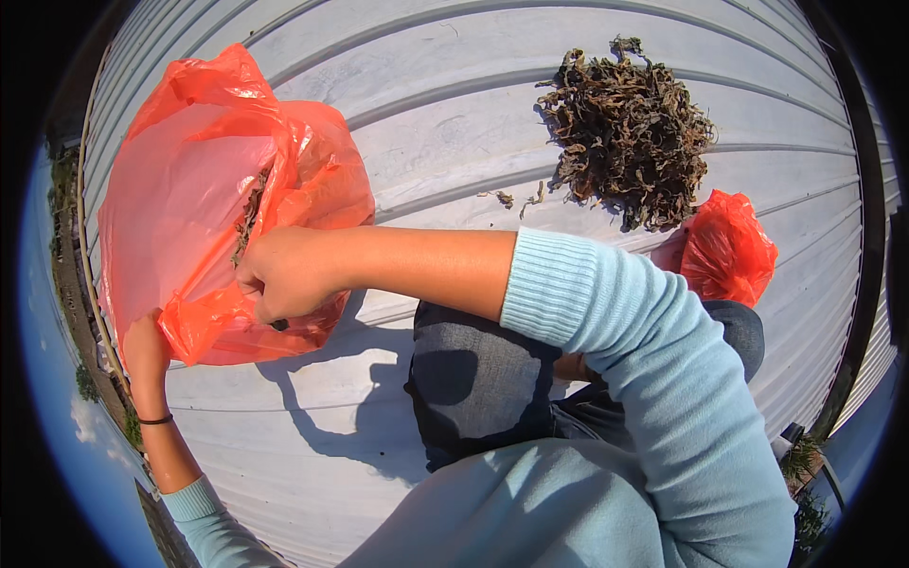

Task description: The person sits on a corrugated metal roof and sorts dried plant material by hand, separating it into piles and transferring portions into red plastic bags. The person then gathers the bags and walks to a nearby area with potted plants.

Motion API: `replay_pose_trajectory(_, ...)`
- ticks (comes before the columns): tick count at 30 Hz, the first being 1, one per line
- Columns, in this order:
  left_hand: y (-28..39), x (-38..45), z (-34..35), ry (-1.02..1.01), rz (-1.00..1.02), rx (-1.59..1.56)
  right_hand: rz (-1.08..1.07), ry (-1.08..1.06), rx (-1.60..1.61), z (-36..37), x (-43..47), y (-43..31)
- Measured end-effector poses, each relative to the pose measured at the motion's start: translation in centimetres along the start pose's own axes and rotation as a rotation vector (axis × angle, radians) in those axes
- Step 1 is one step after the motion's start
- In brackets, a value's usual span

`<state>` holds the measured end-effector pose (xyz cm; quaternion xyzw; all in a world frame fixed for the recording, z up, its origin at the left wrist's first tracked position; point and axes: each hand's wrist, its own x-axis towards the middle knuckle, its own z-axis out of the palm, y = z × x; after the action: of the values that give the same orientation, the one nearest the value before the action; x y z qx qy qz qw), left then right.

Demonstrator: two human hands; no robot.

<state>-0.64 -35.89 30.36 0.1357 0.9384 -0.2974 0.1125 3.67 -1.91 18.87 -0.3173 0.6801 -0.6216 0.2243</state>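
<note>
A large red plastic bag [327, 163] stands open at the left, its film thin enough to let light through. Inside its mouth some dried leaves [250, 216] show as a dark strip. My left hand [148, 344] holds the bag at its near left rim, with the fingers hidden by the film. Across the front of the opening reaches my right hand [287, 273], its fingers curled at the bag's mouth. A small dark bit shows just under that fist. Whether the right fingers grip film or leaves cannot be seen.
A heap of dried, curled brown leaves [628, 135] lies on the ribbed metal roof [440, 135], with a few loose pieces [505, 199] beside it. A smaller bunched red plastic bag [731, 245] sits by my knee. The roof's edge [86, 213] runs along the left.
</note>
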Motion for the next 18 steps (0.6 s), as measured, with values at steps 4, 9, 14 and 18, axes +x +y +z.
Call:
replay_pose_trajectory(4, -7.9, -0.2, 0.9, -0.068, -0.167, 0.185, -0.026, 0.017, -0.200, -2.0, -3.0, 0.2)
replay_pose_trajectory(9, -5.8, 2.2, 4.1, -0.211, -0.013, 0.056, 0.296, 0.378, -0.466, -15.3, -17.1, 7.4)
replay_pose_trajectory(14, 10.8, 9.6, -3.1, -0.320, 0.300, -0.027, 0.890, 0.885, -0.620, -22.8, -37.1, 12.4)
replay_pose_trajectory(18, 29.5, 16.3, -9.5, -0.025, 0.666, -0.407, 1.083, 1.088, -0.628, -21.3, -47.3, 17.0)
